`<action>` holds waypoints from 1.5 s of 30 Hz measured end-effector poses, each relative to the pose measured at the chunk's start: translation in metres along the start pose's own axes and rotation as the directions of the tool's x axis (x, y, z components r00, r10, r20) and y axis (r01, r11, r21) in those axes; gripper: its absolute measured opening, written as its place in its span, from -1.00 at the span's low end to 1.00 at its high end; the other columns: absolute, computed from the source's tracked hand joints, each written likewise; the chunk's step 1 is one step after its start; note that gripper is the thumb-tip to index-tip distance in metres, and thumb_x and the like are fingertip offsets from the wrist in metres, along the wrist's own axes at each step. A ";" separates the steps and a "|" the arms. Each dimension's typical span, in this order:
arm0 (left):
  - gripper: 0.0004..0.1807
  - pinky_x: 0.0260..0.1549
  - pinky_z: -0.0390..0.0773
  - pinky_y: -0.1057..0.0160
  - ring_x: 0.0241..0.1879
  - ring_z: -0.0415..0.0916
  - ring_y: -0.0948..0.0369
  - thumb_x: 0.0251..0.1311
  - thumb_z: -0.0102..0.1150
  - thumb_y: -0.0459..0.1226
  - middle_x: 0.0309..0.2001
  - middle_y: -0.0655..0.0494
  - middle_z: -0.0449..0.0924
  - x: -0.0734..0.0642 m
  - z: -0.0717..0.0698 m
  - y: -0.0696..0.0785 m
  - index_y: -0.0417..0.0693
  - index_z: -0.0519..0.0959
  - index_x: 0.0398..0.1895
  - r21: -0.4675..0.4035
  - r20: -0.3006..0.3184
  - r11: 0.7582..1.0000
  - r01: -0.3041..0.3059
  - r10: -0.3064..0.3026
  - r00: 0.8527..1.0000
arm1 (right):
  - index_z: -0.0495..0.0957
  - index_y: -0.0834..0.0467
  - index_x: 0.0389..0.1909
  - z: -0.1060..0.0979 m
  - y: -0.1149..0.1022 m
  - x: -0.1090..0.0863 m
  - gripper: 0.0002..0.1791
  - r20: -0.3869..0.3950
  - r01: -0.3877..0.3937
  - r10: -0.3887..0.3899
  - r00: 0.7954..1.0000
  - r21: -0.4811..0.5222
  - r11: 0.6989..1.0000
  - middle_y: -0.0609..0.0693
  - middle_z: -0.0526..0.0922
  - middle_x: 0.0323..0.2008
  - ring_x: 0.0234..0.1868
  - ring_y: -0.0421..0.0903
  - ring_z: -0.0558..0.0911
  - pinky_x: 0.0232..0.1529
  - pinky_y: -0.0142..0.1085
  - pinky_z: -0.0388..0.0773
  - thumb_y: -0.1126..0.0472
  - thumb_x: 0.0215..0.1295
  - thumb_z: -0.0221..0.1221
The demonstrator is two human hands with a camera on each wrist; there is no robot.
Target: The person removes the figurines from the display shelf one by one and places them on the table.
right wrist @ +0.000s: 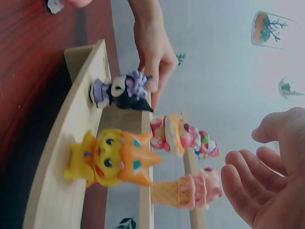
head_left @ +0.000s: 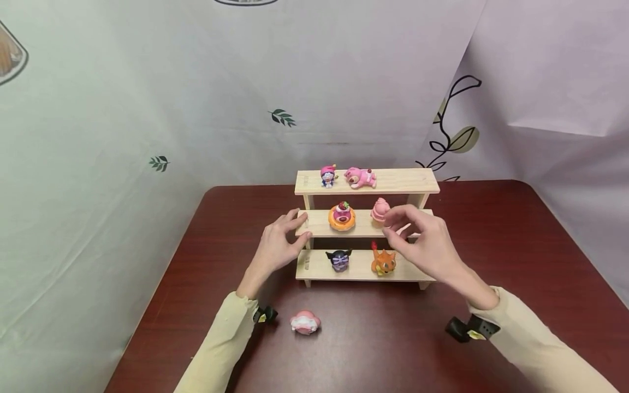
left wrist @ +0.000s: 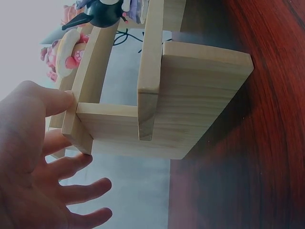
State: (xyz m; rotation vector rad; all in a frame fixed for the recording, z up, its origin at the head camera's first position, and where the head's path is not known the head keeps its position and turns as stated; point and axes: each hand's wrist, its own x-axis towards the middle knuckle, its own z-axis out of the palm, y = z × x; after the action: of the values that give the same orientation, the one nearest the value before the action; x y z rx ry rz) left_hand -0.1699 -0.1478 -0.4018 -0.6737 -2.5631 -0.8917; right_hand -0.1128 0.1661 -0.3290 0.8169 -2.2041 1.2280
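Observation:
A small three-tier wooden display shelf (head_left: pixel 363 273) stands on the table. My left hand (head_left: pixel 281 243) holds the left end of its middle board, thumb at the front edge and index finger at the back; the left wrist view shows the other fingers spread free. My right hand (head_left: pixel 425 240) hovers before the middle board's right part, fingers loosely bent around nothing. Right beside its fingertips stands a pink ice-cream-cone figurine (right wrist: pixel 188 190). Left of that sits a pink bear figurine in an orange ring (head_left: pixel 341 217). Below are a black-and-purple figurine (head_left: pixel 339 261) and an orange-and-yellow figurine (head_left: pixel 383 262).
The top board carries a small pink-hatted blue figurine (head_left: pixel 327 177) and a lying pink bear figurine (head_left: pixel 361 178). A pink-and-white figurine (head_left: pixel 305 322) lies on the dark red table (head_left: pixel 373 338) in front of the shelf. A printed pale cloth (head_left: pixel 344 82) hangs behind.

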 end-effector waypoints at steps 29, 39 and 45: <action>-0.46 0.08 0.47 -0.15 0.18 0.50 -0.18 0.18 0.35 -0.15 0.24 -0.28 0.49 -0.001 0.000 0.001 -0.21 0.60 0.21 -0.009 -0.009 1.000 -0.003 0.003 1.000 | 0.59 0.33 -0.15 -0.019 0.033 0.040 -0.74 -0.034 -0.094 0.090 0.995 -0.146 0.985 0.05 0.69 -0.34 -0.38 -0.24 0.60 -0.37 -0.51 0.49 0.53 0.12 0.31; -0.47 0.06 0.49 -0.12 0.15 0.53 -0.16 0.20 0.33 -0.15 0.22 -0.28 0.51 0.000 0.002 -0.001 -0.21 0.60 0.21 -0.004 -0.015 1.000 -0.018 0.018 1.000 | 0.59 0.33 -0.13 -0.020 0.046 0.053 -0.76 -0.004 -0.104 0.104 0.995 -0.174 0.979 0.06 0.70 -0.34 -0.35 -0.13 0.65 -0.36 -0.52 0.50 0.48 0.16 0.27; -0.47 0.04 0.49 -0.13 0.14 0.53 -0.16 0.20 0.34 -0.16 0.22 -0.28 0.51 -0.001 0.001 0.000 -0.22 0.60 0.21 -0.006 -0.014 1.000 -0.022 0.022 1.000 | 0.59 0.34 -0.11 -0.016 0.053 0.060 -0.75 0.026 -0.121 0.126 0.992 -0.154 0.981 0.11 0.71 -0.33 -0.34 -0.02 0.68 -0.35 -0.55 0.49 0.48 0.16 0.27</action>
State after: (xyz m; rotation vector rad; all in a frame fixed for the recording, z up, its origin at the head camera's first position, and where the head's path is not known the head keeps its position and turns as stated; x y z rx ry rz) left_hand -0.1692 -0.1474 -0.4029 -0.6932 -2.5367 -0.8946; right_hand -0.1903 0.1862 -0.3119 0.6546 -2.3746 1.0923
